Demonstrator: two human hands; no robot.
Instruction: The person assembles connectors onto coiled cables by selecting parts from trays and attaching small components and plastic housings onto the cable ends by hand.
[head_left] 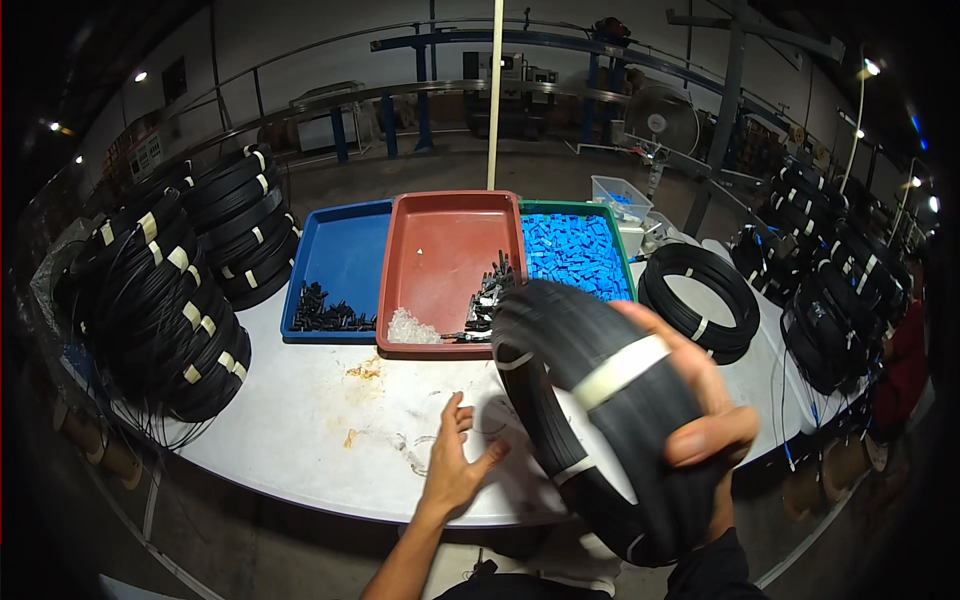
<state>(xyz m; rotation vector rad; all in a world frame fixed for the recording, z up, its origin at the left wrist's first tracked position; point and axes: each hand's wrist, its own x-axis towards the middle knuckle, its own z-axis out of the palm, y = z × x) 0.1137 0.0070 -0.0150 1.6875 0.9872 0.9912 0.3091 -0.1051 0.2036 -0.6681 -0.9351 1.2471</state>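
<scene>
A thick coil of black cable (640, 440), bound with pale tape bands, is tilted up close in front of me. My right hand (715, 400) grips its right side, thumb on the outer face and the other fingers partly behind it. The coil's upper part is blurred. Left of the coil, my left hand (458, 468) is held over the white table (300, 410) with fingers apart and nothing in it. Behind the coil, the red tray (455, 225) holds small black parts (490, 290) and clear plastic pieces (410, 328).
A blue tray (345, 245) with black parts stands left of the red one, and a green tray (612, 225) of blue pieces right of it. Stacked black coils (190, 290) rise at the left; more coils (850, 270) stand at the right. One coil (740, 290) lies beside the green tray.
</scene>
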